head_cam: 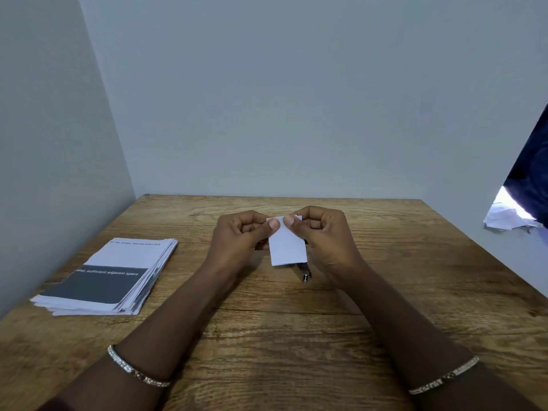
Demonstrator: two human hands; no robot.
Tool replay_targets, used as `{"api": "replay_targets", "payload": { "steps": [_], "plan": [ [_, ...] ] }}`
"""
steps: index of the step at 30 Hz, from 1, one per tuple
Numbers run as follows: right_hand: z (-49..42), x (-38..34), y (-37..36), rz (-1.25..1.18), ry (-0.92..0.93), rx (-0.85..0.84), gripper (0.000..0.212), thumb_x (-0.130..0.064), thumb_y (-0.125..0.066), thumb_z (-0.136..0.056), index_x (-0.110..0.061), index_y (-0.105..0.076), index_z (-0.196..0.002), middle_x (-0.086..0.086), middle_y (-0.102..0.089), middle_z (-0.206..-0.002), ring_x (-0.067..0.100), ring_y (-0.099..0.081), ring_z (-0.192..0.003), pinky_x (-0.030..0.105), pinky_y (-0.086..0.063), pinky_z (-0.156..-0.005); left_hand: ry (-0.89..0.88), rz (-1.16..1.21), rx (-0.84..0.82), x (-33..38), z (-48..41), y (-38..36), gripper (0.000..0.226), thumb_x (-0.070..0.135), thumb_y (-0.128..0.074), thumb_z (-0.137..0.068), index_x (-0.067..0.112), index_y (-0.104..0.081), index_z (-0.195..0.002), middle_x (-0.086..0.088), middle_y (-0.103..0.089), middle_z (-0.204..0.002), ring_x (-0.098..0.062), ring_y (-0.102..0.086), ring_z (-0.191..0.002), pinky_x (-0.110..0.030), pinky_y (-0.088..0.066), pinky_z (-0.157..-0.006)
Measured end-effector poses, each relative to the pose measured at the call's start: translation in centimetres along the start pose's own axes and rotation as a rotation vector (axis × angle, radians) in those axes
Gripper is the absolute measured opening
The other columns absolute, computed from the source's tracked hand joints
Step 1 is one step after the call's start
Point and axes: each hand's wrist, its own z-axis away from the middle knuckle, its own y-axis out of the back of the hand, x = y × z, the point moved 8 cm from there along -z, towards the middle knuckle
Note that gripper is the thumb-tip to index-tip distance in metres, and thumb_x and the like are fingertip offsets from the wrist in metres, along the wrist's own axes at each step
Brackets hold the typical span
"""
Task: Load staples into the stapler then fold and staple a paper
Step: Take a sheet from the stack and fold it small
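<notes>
A small folded white paper [287,247] hangs upright above the middle of the wooden table [296,315]. My left hand [240,235] pinches its top edge from the left, thumb on the front. My right hand [323,232] pinches the same top edge from the right. Both thumbs nearly meet at the paper's upper middle. Under the paper and my right hand lies the stapler [306,274]; only its dark and metal end shows, the rest is hidden.
A stack of printed sheets [109,280] with a dark band lies on the table's left side. Grey walls close the left and back. Beyond the table's right edge there is dark blue cloth [530,173] and crumpled white paper [507,216].
</notes>
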Motion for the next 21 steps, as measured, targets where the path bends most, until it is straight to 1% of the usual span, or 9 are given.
{"api": "replay_targets", "payload": {
  "steps": [1,3,5,7,11,13,16,19,21],
  "plan": [
    [0.0,-0.1,0.2,0.01,0.005,0.017,0.016,-0.031,-0.076,-0.085,-0.016,-0.077,-0.087,0.013,-0.078,-0.087,0.034,-0.076,-0.087,0.05,-0.059,-0.067,0.02,0.028,-0.03,-0.1,0.1,-0.4,0.018,0.015,-0.075,-0.088,-0.003,-0.073,-0.091,-0.017,-0.079,-0.085,-0.024,-0.075,-0.076,-0.035,-0.059,-0.069],
    [-0.1,-0.2,0.8,0.035,0.006,0.053,0.019,-0.037,-0.077,-0.081,-0.018,-0.077,-0.084,0.012,-0.079,-0.086,0.033,-0.076,-0.086,0.063,-0.06,-0.071,0.082,0.091,-0.099,-0.4,0.3,-1.2,0.023,0.014,-0.073,-0.089,-0.007,-0.072,-0.096,-0.018,-0.079,-0.089,-0.022,-0.075,-0.077,-0.029,-0.061,-0.067],
    [0.0,-0.2,1.4,0.039,-0.003,0.087,0.019,-0.039,-0.078,-0.077,-0.021,-0.076,-0.079,0.012,-0.079,-0.084,0.033,-0.077,-0.085,0.068,-0.057,-0.069,0.143,0.136,-0.156,-0.8,0.5,-1.8,0.023,0.013,-0.071,-0.09,-0.008,-0.072,-0.099,-0.021,-0.078,-0.094,-0.024,-0.076,-0.081,-0.028,-0.061,-0.068],
    [0.0,-0.3,1.8,0.039,-0.013,0.105,0.018,-0.038,-0.078,-0.077,-0.02,-0.076,-0.075,0.012,-0.078,-0.082,0.033,-0.077,-0.084,0.07,-0.056,-0.068,0.172,0.157,-0.18,-1.1,0.6,-2.1,0.021,0.012,-0.071,-0.09,-0.007,-0.072,-0.099,-0.024,-0.077,-0.097,-0.026,-0.076,-0.085,-0.028,-0.061,-0.068],
    [0.2,-0.3,1.5,0.049,-0.03,0.112,0.018,-0.032,-0.079,-0.08,-0.017,-0.075,-0.072,0.013,-0.078,-0.08,0.032,-0.077,-0.083,0.07,-0.056,-0.066,0.172,0.134,-0.13,-1.3,0.5,-1.8,0.013,0.011,-0.074,-0.088,-0.002,-0.074,-0.088,-0.024,-0.077,-0.093,-0.028,-0.075,-0.081,-0.031,-0.062,-0.069],
    [0.2,-0.3,1.5,0.064,-0.039,0.121,0.019,-0.031,-0.08,-0.08,-0.015,-0.075,-0.071,0.013,-0.078,-0.079,0.032,-0.076,-0.082,0.068,-0.057,-0.067,0.16,0.091,-0.102,-1.2,0.5,-1.4,0.012,0.012,-0.076,-0.086,0.001,-0.075,-0.082,-0.022,-0.077,-0.085,-0.028,-0.073,-0.075,-0.032,-0.062,-0.067],
    [0.2,-0.4,1.5,0.066,-0.051,0.148,0.019,-0.025,-0.08,-0.083,-0.015,-0.074,-0.067,0.012,-0.077,-0.077,0.033,-0.076,-0.081,0.064,-0.058,-0.07,0.14,0.065,-0.081,-0.8,0.5,-1.3,0.014,0.013,-0.076,-0.086,0.004,-0.073,-0.075,-0.016,-0.075,-0.071,-0.024,-0.069,-0.065,-0.029,-0.058,-0.061],
    [0.2,-0.5,1.7,0.088,-0.063,0.19,0.019,-0.024,-0.08,-0.083,-0.015,-0.074,-0.067,0.009,-0.077,-0.076,0.03,-0.076,-0.08,0.059,-0.059,-0.067,0.13,0.061,-0.086,-0.8,0.5,-1.5,0.013,0.012,-0.076,-0.086,0.002,-0.074,-0.077,-0.017,-0.075,-0.071,-0.027,-0.071,-0.067,-0.033,-0.06,-0.066],
    [0.2,-0.5,2.2,0.113,-0.064,0.238,0.019,-0.023,-0.08,-0.083,-0.013,-0.073,-0.068,0.006,-0.076,-0.073,0.025,-0.075,-0.075,0.049,-0.06,-0.063,0.119,0.006,-0.115,-0.7,0.5,-1.8,0.014,0.012,-0.077,-0.086,-0.002,-0.075,-0.084,-0.018,-0.077,-0.073,-0.025,-0.073,-0.068,-0.031,-0.06,-0.065]
  ]
}}
